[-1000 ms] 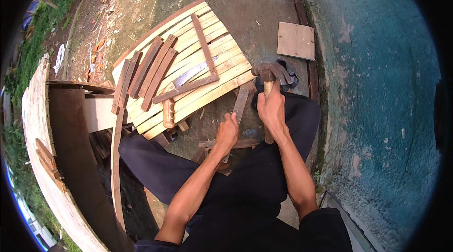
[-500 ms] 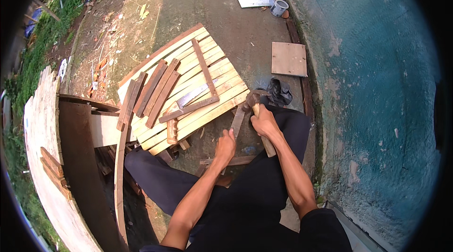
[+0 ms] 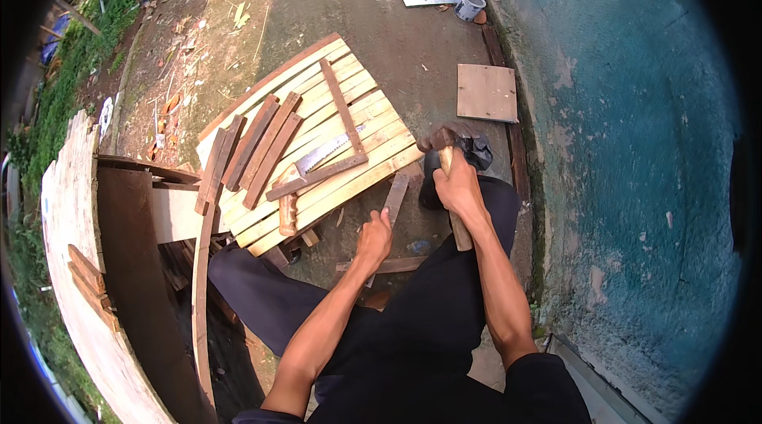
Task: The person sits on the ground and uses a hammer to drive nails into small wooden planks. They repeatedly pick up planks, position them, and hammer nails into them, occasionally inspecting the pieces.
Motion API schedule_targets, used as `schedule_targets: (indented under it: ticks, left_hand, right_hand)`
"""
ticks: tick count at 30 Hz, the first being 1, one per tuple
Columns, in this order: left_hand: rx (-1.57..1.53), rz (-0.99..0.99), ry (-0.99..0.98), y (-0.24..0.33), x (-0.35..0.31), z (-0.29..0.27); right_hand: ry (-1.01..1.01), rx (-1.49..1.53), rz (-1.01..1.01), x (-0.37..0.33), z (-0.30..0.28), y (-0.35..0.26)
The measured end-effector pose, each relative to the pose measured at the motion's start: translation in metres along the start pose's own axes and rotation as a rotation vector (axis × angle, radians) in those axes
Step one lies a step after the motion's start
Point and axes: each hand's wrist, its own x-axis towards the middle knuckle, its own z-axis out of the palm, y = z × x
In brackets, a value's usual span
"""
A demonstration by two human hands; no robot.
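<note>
My right hand (image 3: 461, 187) is wrapped round the wooden handle of a hammer (image 3: 460, 232), with its dark head beyond the knuckles. My left hand (image 3: 374, 239) grips a narrow brown wooden strip (image 3: 398, 195), its far end pointing away beside the slatted tabletop. Hammer head and strip are apart. On the pale wooden slats (image 3: 379, 120) lies an L-shaped pair of joined wooden strips (image 3: 339, 98), partly over a handsaw (image 3: 322, 156) with a wooden handle. Several cut brown strips (image 3: 270, 156) lie left of the saw.
A rough blue-green wall (image 3: 635, 186) runs along my right. Near it are a square board (image 3: 486, 93), a black plastic bag (image 3: 477, 150) and a grey can (image 3: 470, 6). A long wooden strip (image 3: 200, 305) and a pale plank (image 3: 75, 225) stand at my left.
My right hand has moved the hammer away from the strip, forward and slightly right. My left hand has shifted slightly left with the strip still in it.
</note>
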Motion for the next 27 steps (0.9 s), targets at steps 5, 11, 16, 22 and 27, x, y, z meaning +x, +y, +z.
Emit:
schedule_targets:
  ticks: [5,11,16,22,27]
  left_hand:
    - [-0.035,-0.071,-0.036,0.009,-0.004,0.005]
    - [0.110,-0.011,-0.008,0.002,-0.006,-0.013]
    - [0.032,0.008,-0.035,-0.002,-0.010,-0.008]
    - [0.063,-0.040,-0.044,0.011,-0.017,-0.009]
    - [0.058,-0.002,-0.035,0.018,-0.024,-0.006]
  right_hand:
    - [-0.079,0.000,0.106,-0.011,0.022,-0.001]
    - [-0.295,-0.075,0.154,-0.003,0.019,0.007]
    - [0.010,0.068,-0.046,-0.008,-0.009,0.015]
    - [-0.086,0.446,0.265,-0.016,0.016,0.028]
    - [-0.112,0.288,0.213,-0.023,0.027,0.046]
